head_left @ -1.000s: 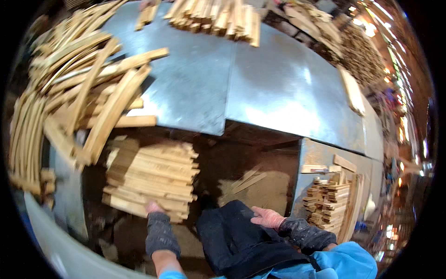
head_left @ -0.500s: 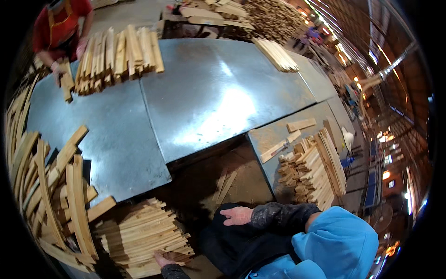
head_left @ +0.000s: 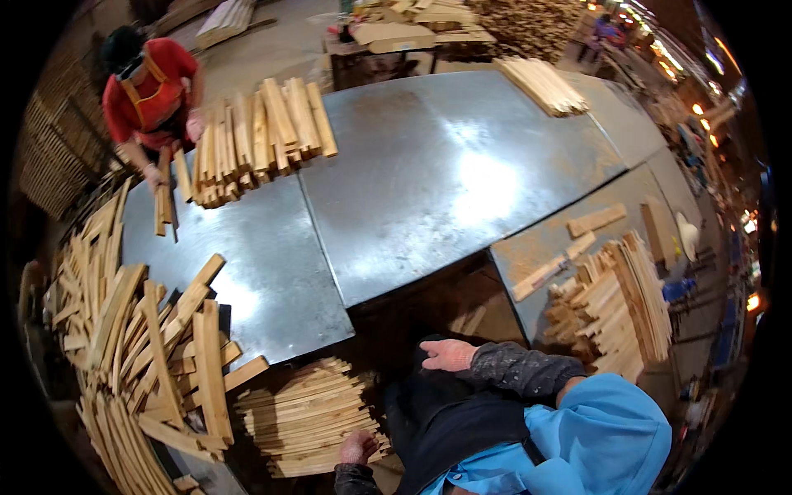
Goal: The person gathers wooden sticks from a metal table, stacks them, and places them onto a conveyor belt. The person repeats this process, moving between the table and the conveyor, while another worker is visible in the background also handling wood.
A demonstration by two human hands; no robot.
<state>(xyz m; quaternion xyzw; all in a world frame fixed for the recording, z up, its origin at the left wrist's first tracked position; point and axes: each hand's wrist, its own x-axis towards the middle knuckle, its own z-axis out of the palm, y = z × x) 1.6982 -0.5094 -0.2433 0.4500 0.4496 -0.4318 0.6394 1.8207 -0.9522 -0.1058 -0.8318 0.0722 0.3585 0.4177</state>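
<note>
A stack of thin pale wooden slats (head_left: 307, 417) lies low in front of me, below the edge of the metal table. My left hand (head_left: 357, 448) rests at the stack's near right corner, fingers curled onto the slats. My right hand (head_left: 450, 355), in a grey speckled sleeve, lies flat with fingers apart on my dark apron (head_left: 445, 412) and holds nothing. My blue jacket (head_left: 594, 437) fills the lower right.
The grey sheet-metal table (head_left: 429, 181) spreads ahead. Loose curved slats (head_left: 140, 330) pile on its left and more slats (head_left: 256, 136) at the far side. Another stack (head_left: 623, 305) stands at my right. A person in red (head_left: 153, 99) handles slats far left.
The view has swung, bringing the person in red and more of the table into sight. My left hand stays at the slat stack; my right hand stays on the apron.
</note>
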